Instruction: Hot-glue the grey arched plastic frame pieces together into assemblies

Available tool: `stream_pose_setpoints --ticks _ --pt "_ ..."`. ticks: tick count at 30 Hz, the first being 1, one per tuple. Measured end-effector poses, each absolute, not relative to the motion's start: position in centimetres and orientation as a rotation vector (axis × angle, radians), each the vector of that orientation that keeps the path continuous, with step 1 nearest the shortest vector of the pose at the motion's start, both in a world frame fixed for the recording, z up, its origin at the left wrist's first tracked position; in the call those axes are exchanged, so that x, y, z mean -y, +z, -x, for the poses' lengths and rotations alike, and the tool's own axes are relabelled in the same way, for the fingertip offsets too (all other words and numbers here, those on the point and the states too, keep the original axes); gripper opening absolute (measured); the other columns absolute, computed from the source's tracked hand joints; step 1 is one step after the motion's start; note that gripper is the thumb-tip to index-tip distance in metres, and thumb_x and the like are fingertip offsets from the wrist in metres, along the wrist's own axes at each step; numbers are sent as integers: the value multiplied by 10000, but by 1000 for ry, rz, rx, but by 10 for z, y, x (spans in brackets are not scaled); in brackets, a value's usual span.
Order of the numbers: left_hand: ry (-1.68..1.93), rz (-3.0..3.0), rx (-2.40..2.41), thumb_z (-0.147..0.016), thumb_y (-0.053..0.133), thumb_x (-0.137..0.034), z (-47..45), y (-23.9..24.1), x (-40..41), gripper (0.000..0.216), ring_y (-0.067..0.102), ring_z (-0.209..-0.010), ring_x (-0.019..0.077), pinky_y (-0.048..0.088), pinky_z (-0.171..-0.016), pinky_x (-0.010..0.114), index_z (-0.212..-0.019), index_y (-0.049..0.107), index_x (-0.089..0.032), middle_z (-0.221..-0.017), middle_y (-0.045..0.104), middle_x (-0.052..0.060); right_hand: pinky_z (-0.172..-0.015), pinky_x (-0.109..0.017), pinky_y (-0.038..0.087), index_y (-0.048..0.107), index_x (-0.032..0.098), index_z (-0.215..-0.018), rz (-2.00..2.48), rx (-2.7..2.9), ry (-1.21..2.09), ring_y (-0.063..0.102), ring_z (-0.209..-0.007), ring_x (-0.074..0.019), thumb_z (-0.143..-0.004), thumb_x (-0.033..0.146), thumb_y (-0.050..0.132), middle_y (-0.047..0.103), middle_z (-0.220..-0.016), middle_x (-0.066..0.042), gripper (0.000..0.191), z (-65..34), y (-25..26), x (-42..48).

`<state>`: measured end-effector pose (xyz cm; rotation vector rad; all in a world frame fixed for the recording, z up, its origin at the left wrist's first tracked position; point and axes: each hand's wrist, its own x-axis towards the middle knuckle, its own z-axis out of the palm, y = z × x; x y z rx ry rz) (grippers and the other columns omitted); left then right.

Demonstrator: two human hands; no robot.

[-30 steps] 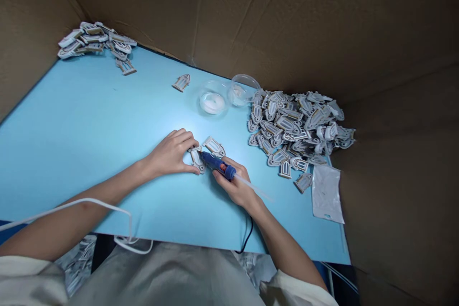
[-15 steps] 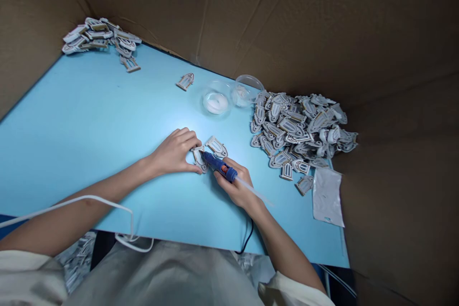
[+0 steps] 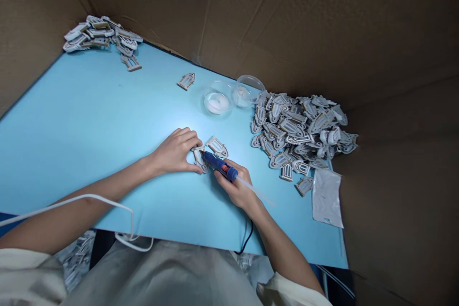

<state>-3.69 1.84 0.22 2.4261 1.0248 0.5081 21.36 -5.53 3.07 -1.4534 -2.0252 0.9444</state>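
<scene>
My right hand (image 3: 238, 186) is wrapped round a blue hot glue gun (image 3: 223, 166), with a clear glue stick (image 3: 256, 192) poking out of its back end. The gun's nozzle points at a small arched window-shaped piece (image 3: 200, 158) lying on the table. Thumb and fingers of my left hand (image 3: 179, 150) grip that piece from its left side. Just beyond the nozzle, a second arched piece (image 3: 217, 147) lies flat, touched by neither hand.
A big heap of arched pieces (image 3: 294, 129) spreads at the right, near a plastic bag (image 3: 327, 198). Another pile (image 3: 96, 36) fills the far left corner. Two clear cups (image 3: 217, 103) and a single piece (image 3: 186, 81) stand toward the back. Cardboard walls (image 3: 229, 19) enclose the blue table (image 3: 89, 119).
</scene>
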Motion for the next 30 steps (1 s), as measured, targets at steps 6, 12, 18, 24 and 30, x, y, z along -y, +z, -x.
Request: stream_pose_setpoints --ticks 6,12,18,24,30 --pt "502 -2410 -1031 -719 916 -692 36 3 -18 655 630 -1004 296 454 -890 412 -1081 692 -195 -1066 723 76 -614 -304 331 394 256 -724 1454 2038 916 471 -617 -164 -999 399 541 497 -694 11 343 -214 29 56" --pt "498 -2408 -1040 -726 907 -699 36 3 -18 647 630 -1000 289 447 -888 402 -1078 683 -203 -1061 718 69 -614 -301 329 387 255 -728 1448 2034 915 461 -617 -161 -995 392 539 485 -694 17 336 -212 29 56" --pt "497 -2416 -1044 -707 923 -692 35 4 -18 659 632 -988 286 446 -881 402 -1071 682 -198 -1053 724 68 -616 -304 335 394 254 -732 1440 2033 912 473 -620 -166 -992 390 542 493 -695 13 328 -214 31 56" --pt "534 -2366 -1064 -698 916 -699 35 2 -19 641 634 -965 277 443 -873 398 -1056 688 -219 -1018 722 54 -604 -309 342 415 262 -727 1485 1857 914 452 -619 -170 -981 470 577 484 -686 13 367 -204 19 60" --pt "536 -2350 -1082 -655 949 -665 35 2 -19 628 627 -938 268 432 -840 388 -1021 708 -215 -955 729 40 -551 -301 390 551 243 -792 1543 1094 764 447 -588 -170 -995 647 519 478 -651 19 453 -183 6 44"
